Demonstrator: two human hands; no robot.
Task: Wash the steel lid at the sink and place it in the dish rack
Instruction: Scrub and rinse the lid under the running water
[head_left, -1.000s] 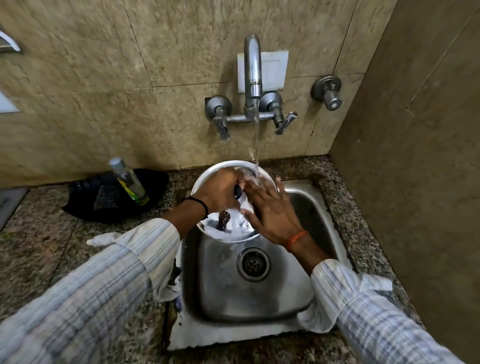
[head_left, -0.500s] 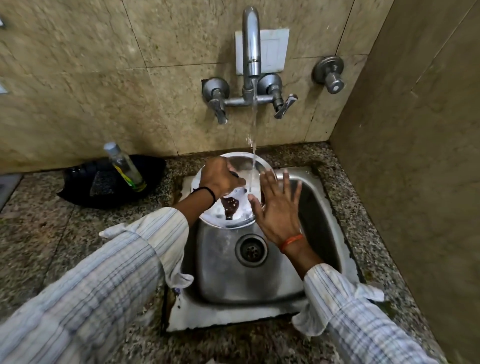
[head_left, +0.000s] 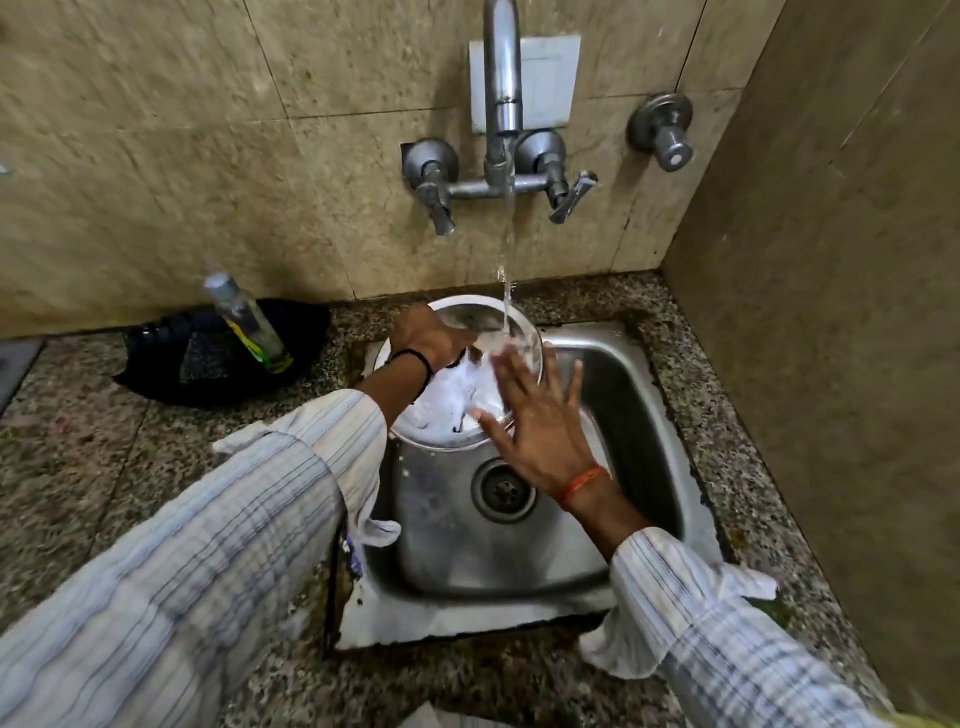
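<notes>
Granite surface (head_left: 93, 457), steel sink (head_left: 639, 415): a lid (head_left: 457, 410) gets its rinse.
Left hand (head_left: 428, 338), fingers closed on the lid's far rim, tilts it under the tap (head_left: 501, 98) stream so suds run off; right hand (head_left: 540, 421), fingers spread open, wipes its soapy face.

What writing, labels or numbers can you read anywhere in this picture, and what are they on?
No text can be read.
Bottle beside the sink: a yellow-green label, too blurred to read.
White wall plate behind the tap: blank.
Steel lid, held by the left hand with the right hand open against it: no marking visible.
</notes>
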